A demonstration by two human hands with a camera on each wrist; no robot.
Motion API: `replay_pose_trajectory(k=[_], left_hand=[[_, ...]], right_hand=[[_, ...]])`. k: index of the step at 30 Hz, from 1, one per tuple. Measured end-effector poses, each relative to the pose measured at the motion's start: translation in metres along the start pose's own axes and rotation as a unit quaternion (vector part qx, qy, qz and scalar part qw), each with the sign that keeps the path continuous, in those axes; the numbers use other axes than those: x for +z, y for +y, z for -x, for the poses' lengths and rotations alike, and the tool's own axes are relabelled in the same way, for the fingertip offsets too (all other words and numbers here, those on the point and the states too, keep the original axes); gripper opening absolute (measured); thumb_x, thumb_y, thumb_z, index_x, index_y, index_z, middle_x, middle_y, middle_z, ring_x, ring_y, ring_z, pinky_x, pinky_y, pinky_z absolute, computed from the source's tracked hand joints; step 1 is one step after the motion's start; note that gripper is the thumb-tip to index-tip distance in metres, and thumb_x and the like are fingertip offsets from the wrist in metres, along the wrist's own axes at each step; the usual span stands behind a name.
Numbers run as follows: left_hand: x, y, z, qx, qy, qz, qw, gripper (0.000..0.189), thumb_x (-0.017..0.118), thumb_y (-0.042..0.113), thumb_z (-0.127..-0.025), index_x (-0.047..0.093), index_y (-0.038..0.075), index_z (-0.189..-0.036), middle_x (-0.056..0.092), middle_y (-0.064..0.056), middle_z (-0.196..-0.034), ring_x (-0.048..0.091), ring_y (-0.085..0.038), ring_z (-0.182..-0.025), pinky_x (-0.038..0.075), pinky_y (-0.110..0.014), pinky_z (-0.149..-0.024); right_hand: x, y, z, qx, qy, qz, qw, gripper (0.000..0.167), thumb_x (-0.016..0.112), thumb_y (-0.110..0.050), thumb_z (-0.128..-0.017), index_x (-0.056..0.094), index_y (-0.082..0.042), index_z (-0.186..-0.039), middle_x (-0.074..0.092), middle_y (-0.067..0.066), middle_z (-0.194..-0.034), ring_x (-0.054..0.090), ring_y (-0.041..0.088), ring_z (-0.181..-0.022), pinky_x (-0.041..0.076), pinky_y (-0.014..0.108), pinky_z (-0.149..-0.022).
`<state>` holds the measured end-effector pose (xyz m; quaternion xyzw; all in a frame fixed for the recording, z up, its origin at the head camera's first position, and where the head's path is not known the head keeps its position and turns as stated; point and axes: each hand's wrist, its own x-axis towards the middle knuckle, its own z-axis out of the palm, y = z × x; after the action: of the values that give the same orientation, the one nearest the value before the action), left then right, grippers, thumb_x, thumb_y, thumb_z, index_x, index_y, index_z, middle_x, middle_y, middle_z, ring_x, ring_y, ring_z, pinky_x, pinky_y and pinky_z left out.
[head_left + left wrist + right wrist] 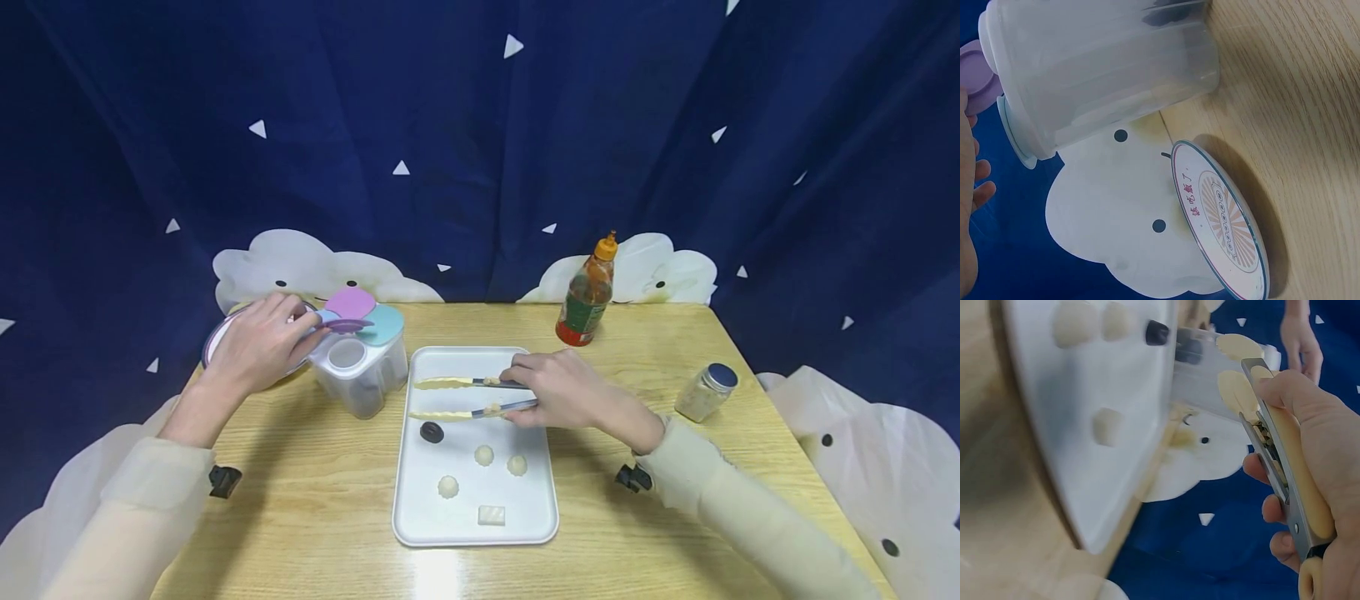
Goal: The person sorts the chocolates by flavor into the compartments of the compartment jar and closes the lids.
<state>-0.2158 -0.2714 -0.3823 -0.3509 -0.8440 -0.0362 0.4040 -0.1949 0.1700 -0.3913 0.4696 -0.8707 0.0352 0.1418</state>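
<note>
My left hand (262, 342) pinches a raised purple flip lid (348, 326) on a clear storage container (360, 383), whose round opening shows below the lid. Pink (351, 302) and teal (386, 325) lids cover other parts of its top. Something dark (1175, 12) lies inside the container in the left wrist view. My right hand (558, 390) grips metal tongs (1291, 469) with cream-coloured tips, spread apart and holding nothing. They reach over a white tray (480, 361) bearing a dark oval piece (431, 432), several small cream domes (483, 455) and a white block (491, 515).
A patterned plate (1216, 212) lies behind my left hand. Beyond the tray at the right stands a sauce bottle (585, 304) with an orange cap. A small jar (707, 392) with a dark lid sits near the table's right edge. Blue curtain (480, 125) hangs behind.
</note>
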Motion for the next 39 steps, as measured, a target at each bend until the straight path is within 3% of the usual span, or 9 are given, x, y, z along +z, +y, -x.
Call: replay_pose_trajectory(k=[13,39], left_hand=[[0.000,0.001,0.000,-0.002,-0.003,0.000,1.0000,0.051,0.040,0.043,-0.113,0.068,0.007,-0.091,0.063,-0.013,-0.084,0.062,-0.035,-0.077,0.050,-0.047,-0.062],[0.000,0.001,0.000,0.005,0.004,-0.001,1.0000,0.053,0.037,0.043,-0.114,0.067,0.007,-0.090,0.063,-0.013,-0.083,0.062,-0.036,-0.077,0.049,-0.046,-0.061]], right_hand=[[0.033,-0.008,0.022,-0.002,-0.020,-0.004,0.9998,0.043,0.082,-0.055,-0.084,0.077,-0.018,-0.107,0.067,-0.008,-0.087,0.053,0.002,-0.064,0.040,0.018,-0.049],[0.037,-0.010,0.027,0.011,-0.039,-0.024,0.9989,0.037,0.080,-0.051,-0.086,0.075,-0.018,-0.104,0.060,-0.011,-0.081,0.046,0.001,-0.062,0.034,0.018,-0.049]])
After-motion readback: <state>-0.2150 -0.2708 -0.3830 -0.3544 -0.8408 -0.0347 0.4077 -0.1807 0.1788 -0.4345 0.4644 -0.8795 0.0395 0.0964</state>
